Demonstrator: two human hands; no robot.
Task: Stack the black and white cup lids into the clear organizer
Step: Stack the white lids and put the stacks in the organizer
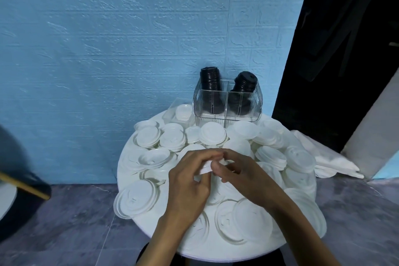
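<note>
Head view: black lids already fill the clear organizer at the table's far edge, while both hands pinch one white lid above many unstacked.

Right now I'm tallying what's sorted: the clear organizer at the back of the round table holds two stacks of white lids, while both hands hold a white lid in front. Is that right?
Not quite. The head view shows the two stacks in the clear organizer are black lids, not white. The rest holds: the organizer stands at the back of the round table, and the left hand and right hand hold a white lid in front.
</note>
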